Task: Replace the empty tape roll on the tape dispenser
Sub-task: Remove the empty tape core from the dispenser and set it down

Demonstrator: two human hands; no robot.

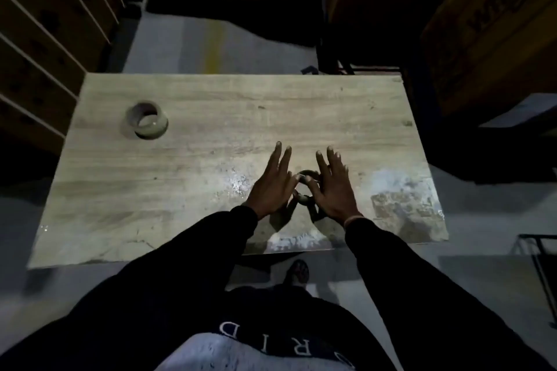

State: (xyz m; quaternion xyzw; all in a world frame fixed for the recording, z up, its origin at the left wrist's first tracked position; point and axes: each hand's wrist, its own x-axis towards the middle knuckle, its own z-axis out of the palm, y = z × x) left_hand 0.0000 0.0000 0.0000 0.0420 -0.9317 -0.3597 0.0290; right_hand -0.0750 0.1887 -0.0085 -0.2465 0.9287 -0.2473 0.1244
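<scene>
Sleeves (187, 250) dark | hands (272, 187) hide dispenser (306, 190) | roll (146, 120) apart

Dim scene overall: only the wooden table top (187, 190) is reasonably lit, with washed-out glare patches near its front edge, while the cardboard boxes (45, 39) and sleeves (180, 265) go near black. Both hands cast soft shadows toward the camera, so the light seems to come from above and ahead. Wide-angle distortion bends the table edges, and the whole frame is soft and noisy, with fine detail between the hands unreadable.
</scene>
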